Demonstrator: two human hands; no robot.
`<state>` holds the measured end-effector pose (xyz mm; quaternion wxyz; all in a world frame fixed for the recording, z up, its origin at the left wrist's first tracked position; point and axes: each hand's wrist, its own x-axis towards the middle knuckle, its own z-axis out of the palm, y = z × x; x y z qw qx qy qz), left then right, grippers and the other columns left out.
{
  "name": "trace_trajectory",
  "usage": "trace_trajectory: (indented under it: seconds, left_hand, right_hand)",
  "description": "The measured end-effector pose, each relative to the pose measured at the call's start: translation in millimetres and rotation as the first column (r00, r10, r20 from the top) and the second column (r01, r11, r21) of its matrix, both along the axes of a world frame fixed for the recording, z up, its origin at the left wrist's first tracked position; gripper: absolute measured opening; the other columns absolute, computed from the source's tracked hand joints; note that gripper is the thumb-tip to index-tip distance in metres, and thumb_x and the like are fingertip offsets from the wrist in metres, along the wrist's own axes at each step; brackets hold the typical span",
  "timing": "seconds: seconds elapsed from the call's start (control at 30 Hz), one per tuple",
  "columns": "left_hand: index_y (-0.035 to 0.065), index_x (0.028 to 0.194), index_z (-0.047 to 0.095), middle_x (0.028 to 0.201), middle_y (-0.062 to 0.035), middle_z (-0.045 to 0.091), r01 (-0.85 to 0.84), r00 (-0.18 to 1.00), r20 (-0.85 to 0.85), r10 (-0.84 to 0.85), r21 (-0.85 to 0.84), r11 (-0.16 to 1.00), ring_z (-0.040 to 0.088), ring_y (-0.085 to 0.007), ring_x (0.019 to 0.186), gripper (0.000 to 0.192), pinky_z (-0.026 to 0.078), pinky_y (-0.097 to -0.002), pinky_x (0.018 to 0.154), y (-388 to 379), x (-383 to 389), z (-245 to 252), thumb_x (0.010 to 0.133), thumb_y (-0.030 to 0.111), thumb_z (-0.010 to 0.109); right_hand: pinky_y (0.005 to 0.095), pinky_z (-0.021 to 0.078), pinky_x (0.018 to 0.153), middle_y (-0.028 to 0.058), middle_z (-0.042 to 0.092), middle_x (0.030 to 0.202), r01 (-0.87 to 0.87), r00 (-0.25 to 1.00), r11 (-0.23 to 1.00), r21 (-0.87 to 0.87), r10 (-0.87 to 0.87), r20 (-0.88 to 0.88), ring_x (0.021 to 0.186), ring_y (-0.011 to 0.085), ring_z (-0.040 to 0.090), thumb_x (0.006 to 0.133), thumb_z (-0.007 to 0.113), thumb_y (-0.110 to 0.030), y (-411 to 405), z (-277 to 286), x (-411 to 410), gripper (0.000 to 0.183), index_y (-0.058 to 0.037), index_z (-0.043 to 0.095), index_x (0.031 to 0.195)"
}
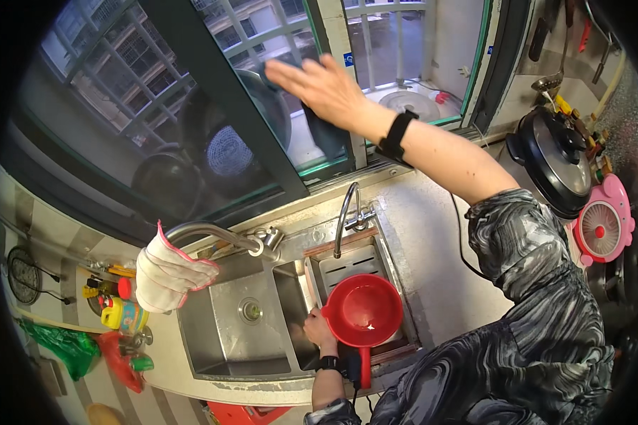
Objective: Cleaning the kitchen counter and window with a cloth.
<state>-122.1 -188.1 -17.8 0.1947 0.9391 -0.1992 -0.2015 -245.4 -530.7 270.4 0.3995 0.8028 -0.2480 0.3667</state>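
Observation:
My right hand (319, 90) is raised at the sliding window, fingers stretched out over a dark cloth (324, 133) held against the glass pane (297, 135). Part of the cloth hangs below the palm. Low in the view, my left hand (319, 326) is at the divider of the stainless steel double sink (252, 348), touching or close beside the rim of a red plastic dipper (365, 311). Its fingers are partly hidden, so its grip is unclear. The dipper rests over the right basin, with its handle towards me.
A curved faucet (345, 220) rises behind the right basin. A white cloth (170, 273) drapes over the left faucet (212, 228). A lidded black pot (555, 159) and pink fan (601, 228) stand right. Bottles, including a yellow one (114, 313), line the left counter.

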Motion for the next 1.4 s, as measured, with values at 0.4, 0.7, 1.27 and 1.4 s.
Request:
trace_trajectory:
  seconds: [0.4, 0.7, 1.27, 1.4]
  left_hand:
    - [-0.001, 0.088, 0.068, 0.085, -0.0271, 0.063, 0.005, 1.0, -0.002, -0.005, 0.006, 1.0, 0.061, -0.043, 0.083, 0.048, 0.048, -0.0499, 0.077, -0.9, 0.9, -1.3, 0.082, 0.035, 0.037]
    - [-0.0012, 0.087, 0.068, 0.083, -0.0265, 0.063, 0.006, 1.0, 0.029, -0.006, -0.011, 1.0, 0.062, -0.0423, 0.081, 0.047, 0.048, -0.0497, 0.076, -2.8, -6.1, 4.4, 0.082, 0.034, 0.037]
    - [-0.0001, 0.087, 0.069, 0.083, -0.0263, 0.063, 0.002, 0.998, 0.06, -0.002, -0.001, 1.0, 0.062, -0.0422, 0.081, 0.047, 0.048, -0.0493, 0.075, 0.4, -1.4, 0.4, 0.082, 0.034, 0.037]
    - [-0.0006, 0.087, 0.069, 0.083, -0.0265, 0.063, 0.015, 0.999, 0.051, -0.014, -0.014, 1.0, 0.062, -0.0424, 0.081, 0.047, 0.048, -0.0493, 0.075, -2.0, -4.3, 1.3, 0.082, 0.034, 0.037]
  right_hand:
    - [0.0264, 0.0385, 0.074, -0.0039, 0.036, 0.14, 0.049, 0.971, 0.983, 0.179, -0.005, -0.237, 0.079, 0.0125, 0.045, 0.078, 0.049, -0.009, 11.8, -92.0, -34.0, 0.052, -0.0122, 0.048, 0.13]
    - [0.0292, 0.0384, 0.074, -0.0017, 0.039, 0.139, -0.042, 0.987, 0.997, -0.067, 0.052, 0.154, 0.076, 0.0156, 0.048, 0.073, 0.053, -0.004, -4.7, 32.1, 0.0, 0.057, -0.0093, 0.046, 0.129]
    - [0.0317, 0.0412, 0.074, 0.0009, 0.04, 0.139, 0.026, 0.997, 0.999, 0.045, -0.029, 0.077, 0.074, 0.0158, 0.051, 0.074, 0.053, -0.005, 7.0, -12.0, -26.4, 0.052, -0.0082, 0.049, 0.126]
    - [0.0315, 0.0411, 0.073, 0.001, 0.039, 0.14, 0.039, 0.998, 0.999, 0.018, -0.039, 0.048, 0.074, 0.0159, 0.05, 0.074, 0.053, -0.004, -1.4, 4.0, -26.1, 0.054, -0.0085, 0.048, 0.127]
